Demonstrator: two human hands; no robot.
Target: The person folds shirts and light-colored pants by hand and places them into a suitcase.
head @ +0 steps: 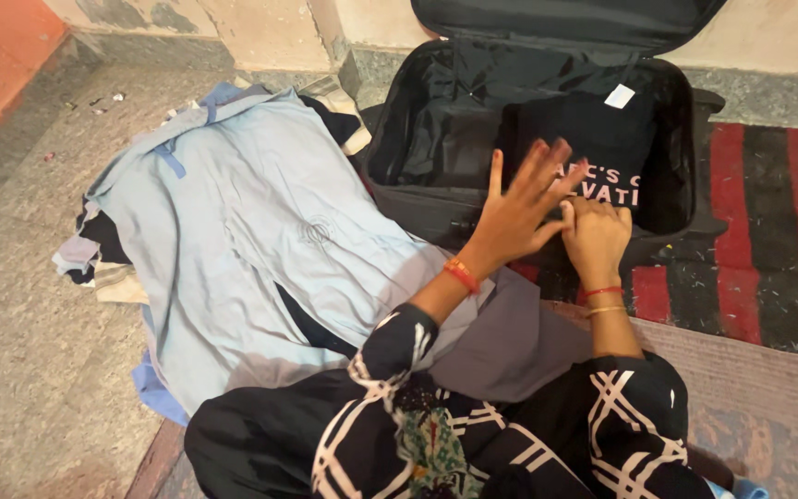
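Note:
My left hand (519,208) hovers with fingers spread over the front rim of an open black suitcase (685,185). My right hand (595,238) is curled beside it, fingers bent at the rim, holding nothing that I can see. Inside the suitcase lies a folded black T-shirt (593,134) with pale lettering and a white tag. A light blue garment (260,231) is spread over a pile of clothes to the left of the suitcase. Both wrists carry red thread bands, and my sleeves are black with white lines.
The suitcase lid (556,18) leans open against the wall. A red-and-black striped rug (778,249) lies under and right of the suitcase. Grey stone floor (20,323) extends left. A grey cloth (510,342) covers my lap.

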